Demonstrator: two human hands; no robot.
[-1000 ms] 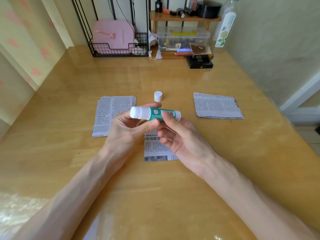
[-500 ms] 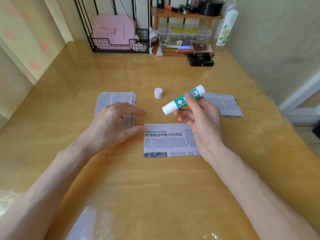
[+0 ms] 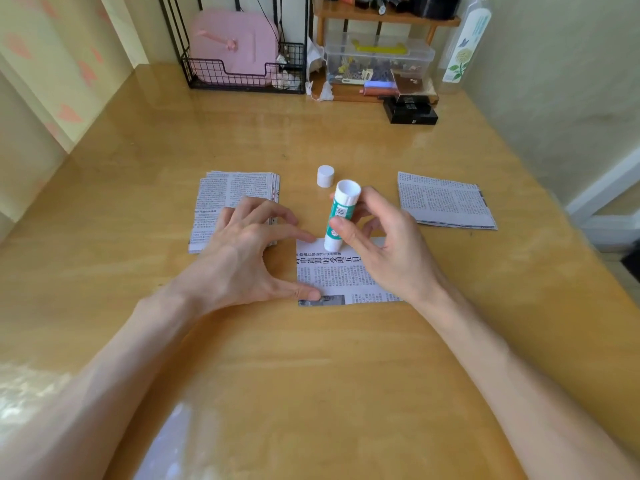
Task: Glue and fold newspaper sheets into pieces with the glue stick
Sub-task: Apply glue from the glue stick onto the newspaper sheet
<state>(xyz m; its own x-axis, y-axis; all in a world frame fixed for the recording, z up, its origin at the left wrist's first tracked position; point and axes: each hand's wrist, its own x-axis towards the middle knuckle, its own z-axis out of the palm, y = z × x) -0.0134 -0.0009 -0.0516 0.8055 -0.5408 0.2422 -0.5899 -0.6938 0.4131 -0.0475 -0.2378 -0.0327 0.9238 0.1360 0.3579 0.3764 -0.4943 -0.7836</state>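
A single newspaper sheet (image 3: 334, 277) lies flat at the middle of the desk (image 3: 311, 375), with both hands working on it. The right hand (image 3: 384, 251) has its thumb and curled fingers wrapped round the green and white glue stick (image 3: 341, 216). It holds the stick nearly upright, with the lower white end touching the sheet close to its 12 o'clock edge. The left hand (image 3: 242, 258) grips nothing. Its fingers are spread and fairly straight, the forefinger tip reaching the sheet's 10 o'clock corner and the thumb tip pressing on the 8 o'clock corner.

The white cap (image 3: 325, 175) stands on the desk by itself at 12 o'clock from the sheet, just beyond the top of the glue stick and apart from it. A stack of newspaper pieces (image 3: 235, 194) lies at 10 o'clock, its near part hidden under the left hand. At 2 o'clock from the sheet, well apart from it, lies a folded newspaper pile (image 3: 446, 202).

Along the desk's far edge, at 11 o'clock, a black wire basket (image 3: 221, 76) holds a pink case (image 3: 235, 43). Towards 1 o'clock are a clear plastic box (image 3: 379, 60), a small black box (image 3: 410, 112) and a tall bottle (image 3: 464, 46) with a flower label.
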